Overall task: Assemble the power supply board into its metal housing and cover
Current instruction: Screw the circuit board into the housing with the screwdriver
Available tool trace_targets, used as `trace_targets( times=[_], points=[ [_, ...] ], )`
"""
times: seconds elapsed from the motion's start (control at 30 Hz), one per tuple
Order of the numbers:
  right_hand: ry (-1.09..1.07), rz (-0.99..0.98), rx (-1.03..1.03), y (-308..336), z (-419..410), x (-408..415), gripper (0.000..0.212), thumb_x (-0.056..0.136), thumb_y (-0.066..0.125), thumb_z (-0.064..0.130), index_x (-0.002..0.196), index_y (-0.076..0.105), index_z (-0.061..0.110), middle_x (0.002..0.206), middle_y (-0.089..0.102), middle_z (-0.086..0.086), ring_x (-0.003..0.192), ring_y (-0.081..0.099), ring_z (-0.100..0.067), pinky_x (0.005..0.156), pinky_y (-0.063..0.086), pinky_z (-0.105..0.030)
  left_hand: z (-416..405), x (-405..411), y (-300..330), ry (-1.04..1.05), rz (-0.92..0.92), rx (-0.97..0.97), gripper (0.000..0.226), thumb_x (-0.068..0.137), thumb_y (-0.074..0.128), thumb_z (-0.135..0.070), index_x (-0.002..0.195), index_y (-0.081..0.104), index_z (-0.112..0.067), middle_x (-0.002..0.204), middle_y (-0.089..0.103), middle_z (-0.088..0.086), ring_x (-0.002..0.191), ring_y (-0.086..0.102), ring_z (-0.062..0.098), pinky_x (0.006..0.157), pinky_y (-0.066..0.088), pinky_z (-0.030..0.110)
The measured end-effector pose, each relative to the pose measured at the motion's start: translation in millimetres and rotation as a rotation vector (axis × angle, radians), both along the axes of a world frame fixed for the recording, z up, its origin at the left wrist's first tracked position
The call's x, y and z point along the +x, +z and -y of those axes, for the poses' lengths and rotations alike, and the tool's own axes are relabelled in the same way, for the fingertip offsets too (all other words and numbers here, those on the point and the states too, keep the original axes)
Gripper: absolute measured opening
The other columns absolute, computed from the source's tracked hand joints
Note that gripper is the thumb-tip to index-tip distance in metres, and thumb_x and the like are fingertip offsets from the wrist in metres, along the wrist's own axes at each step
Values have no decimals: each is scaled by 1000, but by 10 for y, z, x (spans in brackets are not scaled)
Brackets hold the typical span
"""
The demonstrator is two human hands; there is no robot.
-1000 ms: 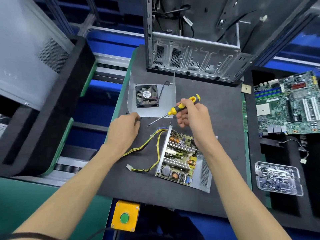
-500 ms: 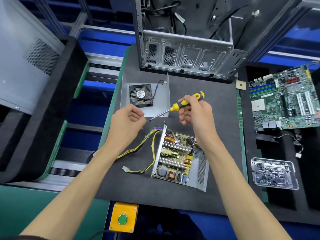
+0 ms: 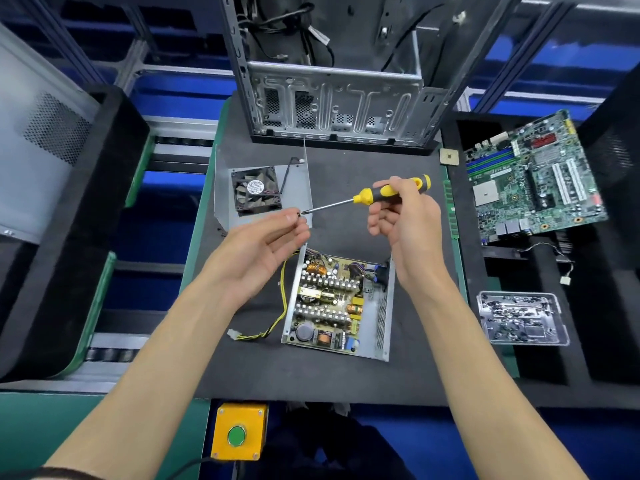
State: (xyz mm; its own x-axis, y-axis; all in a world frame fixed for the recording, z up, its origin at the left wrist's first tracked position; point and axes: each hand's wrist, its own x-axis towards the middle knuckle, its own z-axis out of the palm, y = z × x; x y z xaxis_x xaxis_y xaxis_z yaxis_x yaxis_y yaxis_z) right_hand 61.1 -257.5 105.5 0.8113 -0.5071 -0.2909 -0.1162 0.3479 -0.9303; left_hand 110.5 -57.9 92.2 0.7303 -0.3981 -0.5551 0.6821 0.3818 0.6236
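The power supply board [image 3: 329, 299] lies in its open metal housing [image 3: 382, 317] on the dark mat, with yellow and black wires [image 3: 273, 327] trailing to the left. Behind it lies the metal cover [image 3: 298, 181] with a black fan [image 3: 257, 191] on it. My right hand [image 3: 405, 213] grips a yellow and black screwdriver [image 3: 391, 190], its shaft pointing left. My left hand [image 3: 266, 244] is raised palm up and pinches a small dark screw [image 3: 300, 213] at the screwdriver's tip.
An open computer case [image 3: 332, 98] stands at the back of the mat. A motherboard [image 3: 533, 181] and a tray of screws [image 3: 521, 318] lie to the right. A yellow box with a green button [image 3: 239, 434] sits at the front edge. A grey panel [image 3: 38, 140] leans at left.
Both hands rose from the mat. My left hand turned palm up and brought a small screw to the screwdriver's tip. The view shifted a little.
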Motion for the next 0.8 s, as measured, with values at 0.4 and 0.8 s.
trace_targets(
  times=[0.4,0.8],
  points=[
    [-15,1,-24,24,65,-231,27,101,54,18,83,71,8,59,63,-4,50,57,-15,47,49,-25,73,-148,-48,-82,147,123,7,84,73,-1,89,79,-1,88,75,15,84,75,23,76,60,27],
    [-28,55,-3,65,45,-313,26,100,53,19,81,69,8,60,63,-4,50,55,-15,46,48,-25,29,-167,-59,-65,74,-11,10,76,76,-8,84,82,-6,87,75,9,85,74,18,79,59,26]
  ],
)
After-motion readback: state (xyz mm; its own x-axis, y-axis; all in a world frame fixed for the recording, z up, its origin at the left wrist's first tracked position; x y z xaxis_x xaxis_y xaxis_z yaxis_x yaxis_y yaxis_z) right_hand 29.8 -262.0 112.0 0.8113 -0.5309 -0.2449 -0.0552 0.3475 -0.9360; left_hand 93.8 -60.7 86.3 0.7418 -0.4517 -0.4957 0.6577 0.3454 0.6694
